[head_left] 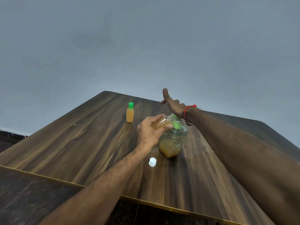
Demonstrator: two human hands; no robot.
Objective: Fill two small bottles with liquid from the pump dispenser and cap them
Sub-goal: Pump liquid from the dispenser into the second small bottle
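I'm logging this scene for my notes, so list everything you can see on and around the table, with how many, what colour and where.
Table: one, dark wood grain with a pale front edge, fills the lower frame.
Capped small bottle: one, orange liquid, green cap, upright at the far left.
Open small bottle: one, clear with orange liquid, tilted at the pump spout.
Pump dispenser: one, clear with a green pump, orange liquid low inside, table centre.
Loose cap: one, white, in front of the dispenser.
Wall: grey, behind.
Left hand: holds the open bottle.
Right hand: on the pump, red thread at the wrist.
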